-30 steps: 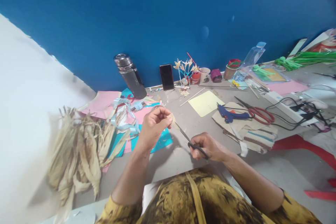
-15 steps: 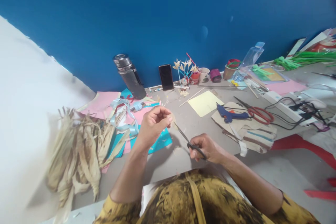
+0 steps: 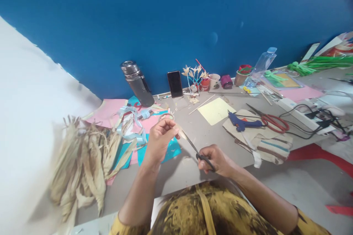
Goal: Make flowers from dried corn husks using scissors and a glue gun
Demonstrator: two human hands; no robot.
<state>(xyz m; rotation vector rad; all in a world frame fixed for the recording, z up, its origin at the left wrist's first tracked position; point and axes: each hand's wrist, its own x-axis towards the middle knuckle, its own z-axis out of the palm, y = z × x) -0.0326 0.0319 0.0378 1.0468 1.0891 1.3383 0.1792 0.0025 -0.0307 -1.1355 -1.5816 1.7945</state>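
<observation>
Fingertips of my left hand (image 3: pixel 160 139) pinch a small pale piece of corn husk (image 3: pixel 181 131) above the middle of the table. My right hand (image 3: pixel 217 159) grips black-handled scissors (image 3: pixel 192 145), whose blades point up and left and meet the husk piece. Whether the blades are fully closed on it is too small to tell. Just behind my left hand a roll of tape (image 3: pixel 166 115) lies on pink and blue paper. A bunch of dried corn husks (image 3: pixel 85 165) rests at the left.
A thermos (image 3: pixel 138 84), a phone (image 3: pixel 174 84) and husk flowers (image 3: pixel 194 71) stand along the blue wall. Yellow paper (image 3: pixel 216 110) lies mid-table. To the right are a blue glue gun (image 3: pixel 244 121), red-handled scissors (image 3: pixel 275 123), a striped cloth (image 3: pixel 274 148) and a power strip (image 3: pixel 299 116).
My left hand has shifted slightly left and down, showing more of the husk piece and uncovering the tape roll behind. The scissors stay against the husk, and the view has tilted slightly.
</observation>
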